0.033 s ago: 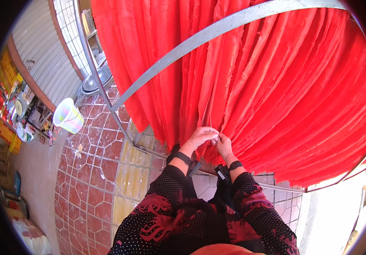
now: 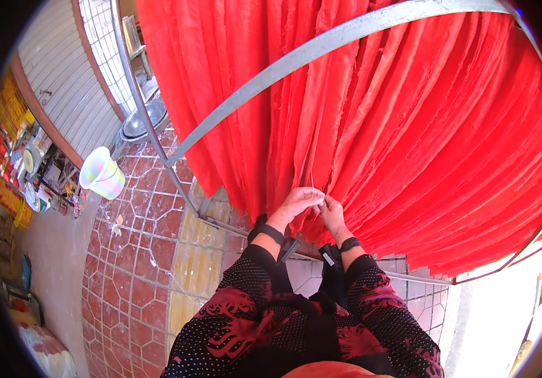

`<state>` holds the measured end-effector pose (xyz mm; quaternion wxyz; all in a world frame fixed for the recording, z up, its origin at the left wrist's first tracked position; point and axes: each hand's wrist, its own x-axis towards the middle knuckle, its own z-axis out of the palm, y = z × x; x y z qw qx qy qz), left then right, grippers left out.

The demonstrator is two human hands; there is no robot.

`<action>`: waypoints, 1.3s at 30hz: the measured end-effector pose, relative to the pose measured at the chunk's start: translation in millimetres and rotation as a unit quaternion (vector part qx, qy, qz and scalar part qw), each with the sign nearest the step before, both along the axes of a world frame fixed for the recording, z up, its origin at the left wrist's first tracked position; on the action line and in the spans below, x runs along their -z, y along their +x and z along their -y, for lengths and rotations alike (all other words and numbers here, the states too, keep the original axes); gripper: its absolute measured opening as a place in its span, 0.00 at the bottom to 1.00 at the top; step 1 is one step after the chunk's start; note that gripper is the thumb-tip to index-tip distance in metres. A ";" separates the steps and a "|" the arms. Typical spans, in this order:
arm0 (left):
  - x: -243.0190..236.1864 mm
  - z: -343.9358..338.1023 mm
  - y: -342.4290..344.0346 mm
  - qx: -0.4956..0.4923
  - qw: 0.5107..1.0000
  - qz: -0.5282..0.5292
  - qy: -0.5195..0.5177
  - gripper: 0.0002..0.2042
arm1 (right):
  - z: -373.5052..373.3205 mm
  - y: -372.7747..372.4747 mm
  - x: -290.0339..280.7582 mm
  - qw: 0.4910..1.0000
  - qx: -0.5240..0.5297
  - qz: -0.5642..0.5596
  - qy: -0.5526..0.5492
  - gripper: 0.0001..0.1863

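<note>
Both of my hands meet low in front of a large mass of hanging red cloth (image 2: 397,138), which falls in many long folds. A thin pale string (image 2: 312,169) runs down along the folds to my fingers. My left hand (image 2: 299,201) is closed in a pinch at the string's lower end. Right beside it, fingertips touching, my right hand (image 2: 332,214) is also pinched on the string. The fingers hide the string's end. Dark bands circle both wrists.
A grey metal frame (image 2: 296,58) curves across the cloth, with a thin post (image 2: 138,94) on the left. On the tiled floor (image 2: 123,268) stands a pale plastic bucket (image 2: 103,175). Behind it are a metal basin (image 2: 145,118), a roller shutter (image 2: 63,69) and cluttered shelves.
</note>
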<state>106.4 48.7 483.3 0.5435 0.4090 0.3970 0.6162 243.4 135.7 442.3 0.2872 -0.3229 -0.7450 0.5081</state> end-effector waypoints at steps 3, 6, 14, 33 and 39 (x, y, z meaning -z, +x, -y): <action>-10.0 3.6 -2.5 -0.082 0.995 0.056 0.023 0.10 | 11.6 -9.6 -32.7 0.994 -0.010 -0.052 -0.096 0.11; -14.4 9.6 -8.2 -0.122 0.990 0.061 0.036 0.10 | 16.9 -18.2 -62.5 0.996 -0.001 -0.052 -0.070 0.13; -7.2 24.6 -7.6 -0.168 0.984 0.041 0.050 0.16 | 24.1 -45.7 -98.0 0.995 -0.068 -0.066 -0.023 0.16; -0.4 44.0 13.6 -0.184 0.979 0.053 0.069 0.17 | 28.5 -70.4 -124.6 0.979 -0.073 -0.104 -0.160 0.19; -2.5 45.9 15.1 -0.174 0.981 0.053 0.067 0.18 | 20.7 -85.1 -150.5 0.976 -0.067 -0.150 -0.144 0.21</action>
